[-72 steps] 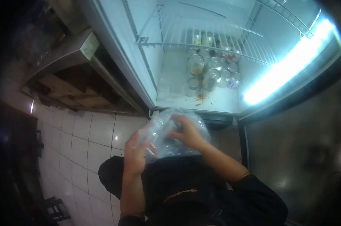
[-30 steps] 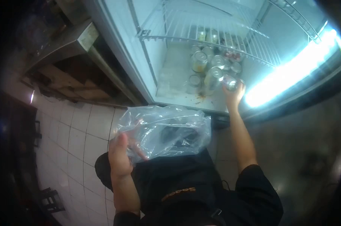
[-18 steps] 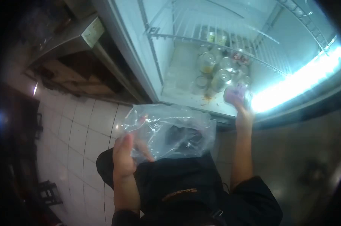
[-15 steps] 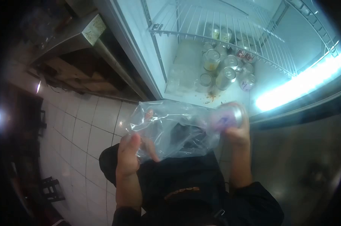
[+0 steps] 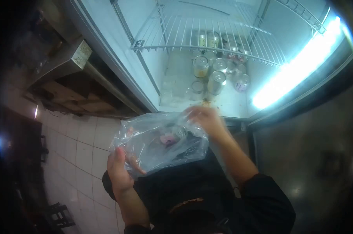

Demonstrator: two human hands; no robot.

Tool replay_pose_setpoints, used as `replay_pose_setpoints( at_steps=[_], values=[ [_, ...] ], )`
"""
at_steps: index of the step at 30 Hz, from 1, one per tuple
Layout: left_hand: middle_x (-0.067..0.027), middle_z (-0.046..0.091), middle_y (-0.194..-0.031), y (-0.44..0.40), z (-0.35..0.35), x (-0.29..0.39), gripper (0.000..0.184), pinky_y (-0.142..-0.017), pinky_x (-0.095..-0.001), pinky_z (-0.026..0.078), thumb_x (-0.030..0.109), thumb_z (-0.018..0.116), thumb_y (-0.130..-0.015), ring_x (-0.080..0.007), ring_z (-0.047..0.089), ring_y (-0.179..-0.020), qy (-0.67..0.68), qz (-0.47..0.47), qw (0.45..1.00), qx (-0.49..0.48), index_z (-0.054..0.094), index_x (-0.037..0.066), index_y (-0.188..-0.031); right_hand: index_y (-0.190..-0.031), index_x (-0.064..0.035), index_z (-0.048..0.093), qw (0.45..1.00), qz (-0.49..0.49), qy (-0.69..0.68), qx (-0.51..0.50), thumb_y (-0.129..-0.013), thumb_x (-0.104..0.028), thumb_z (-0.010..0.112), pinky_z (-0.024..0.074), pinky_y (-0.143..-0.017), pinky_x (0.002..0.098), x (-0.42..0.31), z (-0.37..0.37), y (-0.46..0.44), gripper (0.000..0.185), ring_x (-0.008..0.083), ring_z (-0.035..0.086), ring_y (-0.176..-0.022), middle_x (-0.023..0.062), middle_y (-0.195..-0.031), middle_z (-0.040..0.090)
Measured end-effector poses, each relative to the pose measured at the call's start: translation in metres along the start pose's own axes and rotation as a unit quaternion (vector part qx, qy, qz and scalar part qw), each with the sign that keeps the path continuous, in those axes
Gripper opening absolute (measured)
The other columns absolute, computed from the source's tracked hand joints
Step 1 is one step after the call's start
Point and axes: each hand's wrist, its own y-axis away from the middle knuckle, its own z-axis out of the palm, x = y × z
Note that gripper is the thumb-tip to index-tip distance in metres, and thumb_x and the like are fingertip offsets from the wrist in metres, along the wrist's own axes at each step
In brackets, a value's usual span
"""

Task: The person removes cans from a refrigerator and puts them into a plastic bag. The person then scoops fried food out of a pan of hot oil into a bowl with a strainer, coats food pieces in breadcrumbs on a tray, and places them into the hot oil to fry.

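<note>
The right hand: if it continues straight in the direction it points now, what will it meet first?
Probably the clear plastic bag: the right hand is at its upper rim, pointing leftward in the picture. Blur hides whether they already touch.

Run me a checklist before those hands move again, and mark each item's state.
1. Left hand supporting the plastic bag: ok, it holds the bag's left side.
2. Bag mouth open: ok, it gapes between the two hands.
3. Pink can inside the bag: ok, its pink side shows there.
4. Right hand free of the bag: cannot tell; it is blurred at the far rim.
5. Front silver can upright in the fridge: ok, it stands with its lid up.
6. Fridge floor clean: not ok, orange-brown debris lies near the front edge.
</note>
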Motion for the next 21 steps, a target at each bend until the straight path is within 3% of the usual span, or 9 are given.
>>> replay_pose_setpoints(
  at_steps=[2,3,4,5,8,12,15,17,21],
  values=[
    [-0.0099,0.054,-0.056,-0.001,-0.006,-0.007,0.057,-0.047,-0.0239,0.041,0.035,0.036,-0.098,-0.0153,0.049,-0.044,0.001,0.0,1.0,-0.022,0.038,-0.01,-0.131,-0.097,-0.0022,0.066,0.931,-0.075,0.137,0.329,-0.076,-0.002,0.056,0.046,-0.077,0.029,-0.005,-0.055,-0.021,0.024,0.0164,0.06,-0.08,0.0081,-0.088,0.066],
    [-0.0096,0.054,-0.056,0.0,-0.008,-0.01,0.057,-0.047,-0.0242,0.041,0.036,0.037,-0.097,-0.0155,0.049,-0.044,-0.005,0.001,0.999,-0.042,0.038,-0.01,-0.132,-0.112,-0.004,0.059,0.861,-0.11,0.253,0.428,-0.075,-0.008,0.059,0.0422,-0.087,0.0371,0.023,-0.095,-0.04,0.037,0.0246,0.055,-0.098,0.0117,-0.108,0.059],
    [-0.0096,0.054,-0.056,0.002,-0.007,-0.009,0.057,-0.047,-0.0242,0.041,0.036,0.037,-0.097,-0.0155,0.049,-0.044,-0.002,0.002,0.999,-0.041,0.038,-0.01,-0.132,-0.118,-0.006,0.053,0.801,-0.008,0.365,0.474,-0.075,-0.01,0.061,0.0388,-0.09,0.0416,0.032,-0.113,-0.056,0.044,0.0294,0.049,-0.107,0.0132,-0.12,0.05],
    [-0.0098,0.054,-0.056,0.003,-0.003,-0.008,0.057,-0.047,-0.0241,0.041,0.036,0.036,-0.098,-0.0157,0.049,-0.044,0.005,-0.003,0.999,-0.038,0.038,-0.009,-0.132,-0.125,-0.008,0.047,0.719,0.093,0.465,0.508,-0.074,-0.012,0.062,0.0355,-0.094,0.0461,0.039,-0.124,-0.069,0.053,0.0343,0.042,-0.116,0.0147,-0.131,0.041],
    [-0.0099,0.054,-0.057,0.003,0.0,-0.009,0.055,-0.048,-0.024,0.042,0.035,0.036,-0.098,-0.0159,0.05,-0.045,0.023,-0.006,0.999,-0.036,0.037,-0.008,-0.133,-0.125,-0.0098,0.042,0.694,0.106,0.519,0.487,-0.075,-0.014,0.062,0.0304,-0.097,0.0517,0.074,-0.135,-0.091,0.054,0.04,0.032,-0.122,0.0145,-0.141,0.026],
    [-0.0096,0.055,-0.061,0.005,-0.005,-0.011,0.051,-0.049,-0.0246,0.042,0.032,0.035,-0.099,-0.0161,0.052,-0.047,0.042,-0.011,0.999,-0.02,0.038,-0.007,-0.133,-0.112,-0.0064,0.048,0.636,0.021,0.546,0.545,-0.074,-0.009,0.061,0.0344,-0.095,0.0496,0.116,-0.155,-0.112,0.04,0.0399,0.037,-0.118,0.0167,-0.133,0.036],
    [-0.0092,0.056,-0.063,0.008,-0.008,-0.007,0.05,-0.05,-0.0252,0.043,0.031,0.037,-0.099,-0.0161,0.052,-0.049,0.037,-0.017,0.999,-0.022,0.038,-0.006,-0.133,-0.109,-0.0057,0.049,0.726,0.031,0.465,0.507,-0.07,-0.003,0.062,0.0374,-0.093,0.0466,0.079,-0.144,-0.095,0.041,0.0398,0.039,-0.113,0.017,-0.126,0.042],
    [-0.0099,0.056,-0.062,0.007,-0.011,-0.01,0.045,-0.051,-0.0256,0.044,0.03,0.038,-0.099,-0.0166,0.053,-0.049,0.046,-0.007,0.999,-0.013,0.045,-0.006,-0.125,-0.112,-0.0044,0.05,0.693,-0.016,0.509,0.51,-0.067,-0.001,0.063,0.0394,-0.091,0.0458,0.094,-0.149,-0.102,0.047,0.0396,0.042,-0.106,0.0164,-0.12,0.045],
    [-0.012,0.058,-0.061,0.005,-0.016,-0.011,0.035,-0.05,-0.0267,0.044,0.028,0.039,-0.098,-0.019,0.054,-0.049,0.035,-0.026,0.999,0.019,0.051,-0.004,-0.106,-0.12,-0.002,0.051,0.772,-0.063,0.355,0.524,-0.065,-0.008,0.072,0.0402,-0.092,0.0454,0.079,-0.12,-0.062,0.059,0.0357,0.046,-0.107,0.0174,-0.116,0.047]
  ],
)
